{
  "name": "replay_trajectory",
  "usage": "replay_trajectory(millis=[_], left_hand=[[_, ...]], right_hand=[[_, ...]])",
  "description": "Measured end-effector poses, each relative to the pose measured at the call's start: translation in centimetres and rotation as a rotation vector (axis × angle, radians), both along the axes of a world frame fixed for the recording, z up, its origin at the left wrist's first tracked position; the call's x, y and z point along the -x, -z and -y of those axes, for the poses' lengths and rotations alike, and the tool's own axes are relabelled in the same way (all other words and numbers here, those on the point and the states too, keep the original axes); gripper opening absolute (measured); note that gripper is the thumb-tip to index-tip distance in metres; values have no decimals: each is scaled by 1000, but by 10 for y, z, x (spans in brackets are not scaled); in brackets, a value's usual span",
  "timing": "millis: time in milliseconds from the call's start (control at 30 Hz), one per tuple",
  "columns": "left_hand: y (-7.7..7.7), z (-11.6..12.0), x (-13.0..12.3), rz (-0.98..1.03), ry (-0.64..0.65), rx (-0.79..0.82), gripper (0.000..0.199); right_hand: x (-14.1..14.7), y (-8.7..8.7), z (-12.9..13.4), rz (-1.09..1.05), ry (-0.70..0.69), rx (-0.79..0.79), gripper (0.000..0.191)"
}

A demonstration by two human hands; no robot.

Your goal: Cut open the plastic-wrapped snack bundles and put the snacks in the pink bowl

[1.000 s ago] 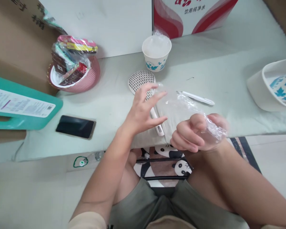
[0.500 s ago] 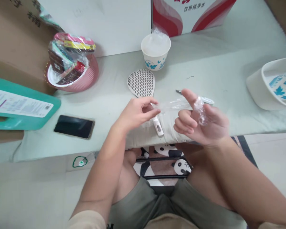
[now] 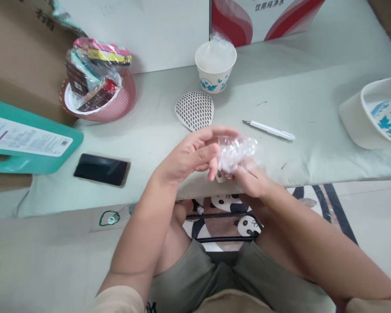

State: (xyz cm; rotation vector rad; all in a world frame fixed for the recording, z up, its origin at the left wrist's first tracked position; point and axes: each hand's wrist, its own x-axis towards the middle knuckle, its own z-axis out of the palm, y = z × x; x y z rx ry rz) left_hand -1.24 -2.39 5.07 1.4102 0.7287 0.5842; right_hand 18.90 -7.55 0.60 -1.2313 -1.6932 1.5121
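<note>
In the head view, the left hand (image 3: 189, 155) and the right hand (image 3: 254, 181) are grasping a crumpled bundle of clear plastic film (image 3: 237, 152) between them, above the near edge of the covered table (image 3: 313, 104). The left hand is curling its fingers against the film's left side; the right hand, slightly blurred, is gripping its near right part. A perforated brush (image 3: 194, 111) is lying just beyond, its handle passing beneath the hands. A white pen-shaped tool (image 3: 270, 129) is resting to the right, a patterned paper cup (image 3: 214, 81) is standing farther back, and a phone (image 3: 101, 169) is lying left.
</note>
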Motion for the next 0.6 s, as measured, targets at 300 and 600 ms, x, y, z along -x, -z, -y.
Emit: replay_trajectory(millis=[300,600], left_hand=[[6,-11,11,-155,140,36,86],[14,-12,10,-187,137,-152,88]], right_hand=[[-1,-10,-1,-108,-162,-85,10],[0,-17,0,-60,-23,37,32]])
